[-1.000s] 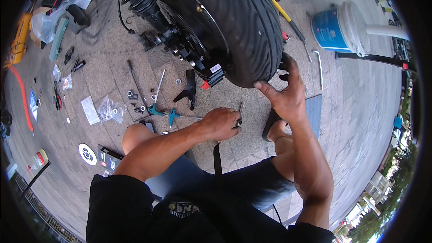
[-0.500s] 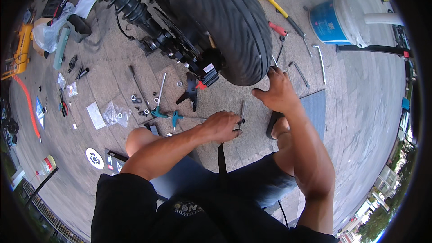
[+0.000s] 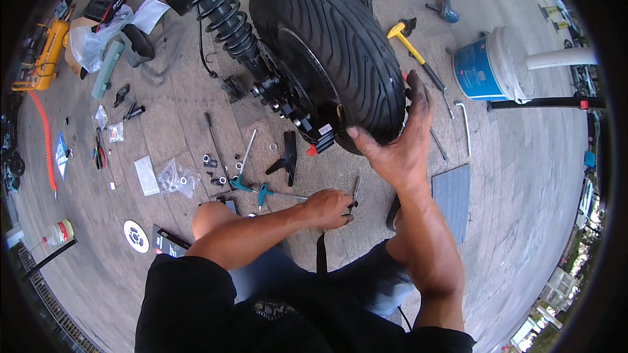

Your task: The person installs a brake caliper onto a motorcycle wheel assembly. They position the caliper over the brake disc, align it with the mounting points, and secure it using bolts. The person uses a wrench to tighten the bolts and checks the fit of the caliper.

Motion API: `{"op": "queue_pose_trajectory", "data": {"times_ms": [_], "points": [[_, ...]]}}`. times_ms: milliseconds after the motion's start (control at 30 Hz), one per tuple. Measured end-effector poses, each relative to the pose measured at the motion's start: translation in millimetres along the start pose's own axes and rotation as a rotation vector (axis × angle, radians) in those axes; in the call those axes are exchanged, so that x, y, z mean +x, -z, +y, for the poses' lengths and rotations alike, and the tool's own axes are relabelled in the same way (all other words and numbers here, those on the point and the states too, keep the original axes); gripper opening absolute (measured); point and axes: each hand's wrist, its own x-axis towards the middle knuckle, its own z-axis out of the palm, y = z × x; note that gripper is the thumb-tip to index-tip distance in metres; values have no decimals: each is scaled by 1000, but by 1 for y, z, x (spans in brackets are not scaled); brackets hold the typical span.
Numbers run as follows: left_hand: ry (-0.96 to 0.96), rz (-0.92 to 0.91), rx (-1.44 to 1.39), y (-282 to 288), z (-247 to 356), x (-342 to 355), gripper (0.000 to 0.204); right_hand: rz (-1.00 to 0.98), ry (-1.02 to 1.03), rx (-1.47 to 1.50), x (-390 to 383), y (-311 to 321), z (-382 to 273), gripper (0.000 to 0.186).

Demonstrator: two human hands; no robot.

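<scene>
A black scooter wheel with a grooved tyre stands before me, beside a coil-spring shock absorber. My right hand clasps the tyre's near end, thumb on the tread and fingers along its right side. My left hand is closed low over the floor around a slim metal rod, which sticks up past the fingers; the rod's kind is unclear. Left of that hand lie two teal T-handle wrenches, one shaft reaching toward it. A black forked bracket rests between them and the wheel.
A yellow-headed hammer, a bent metal bar and a blue bucket are on the right. A cordless drill lies beyond. Small parts and plastic bags are scattered left, near a yellow machine with a red coiled hose.
My right hand has come up from beside the wheel's lower end onto the tyre. The view has shifted, showing more of the wheel. My left hand still holds the rod.
</scene>
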Motion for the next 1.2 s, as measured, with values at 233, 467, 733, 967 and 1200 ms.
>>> {"op": "queue_pose_trajectory", "data": {"times_ms": [233, 467, 733, 967, 1200], "points": [[-4, 16, 10, 5, -4, -7, 34, -41, -143, -10, 0, -6, -10, 95], [-51, 58, -30, 14, 8, -13, 34, 7, 21, -147, 28, -8, -34, 84], [-38, 132, 63, 23, 19, -13, 34, -271, 92, -382, 196, -40, -122, 68], [-87, 91, 37, 17, 26, -25, 36, -22, 249, -88, 16, 29, -4, 69], [-52, 49, 48, 15, 32, -29, 36, -145, 219, -122, -60, -13, 53, 103]]}}
